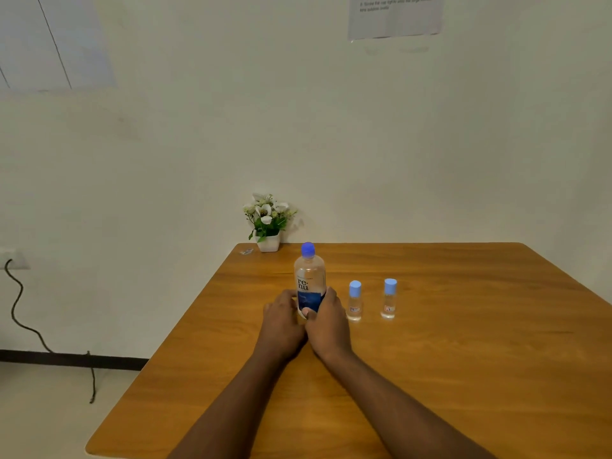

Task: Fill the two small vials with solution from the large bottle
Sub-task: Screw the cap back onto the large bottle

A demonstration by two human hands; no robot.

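The large clear bottle [309, 276] with a blue cap and a blue-and-white label stands upright on the wooden table [463, 359]. My left hand [281, 321] and my right hand [328, 321] wrap around its lower part from either side, wrists touching. Two small clear vials with light blue caps stand upright to the right of the bottle: the nearer vial [354, 301] is just beside my right hand, the farther vial [389, 298] a little further right. All three caps are on.
A small white pot of white flowers [269, 223] stands at the table's far left corner against the wall. A tiny object [246, 251] lies beside it. The table's left edge drops to the floor, where a black cable [20, 313] hangs from a wall socket.
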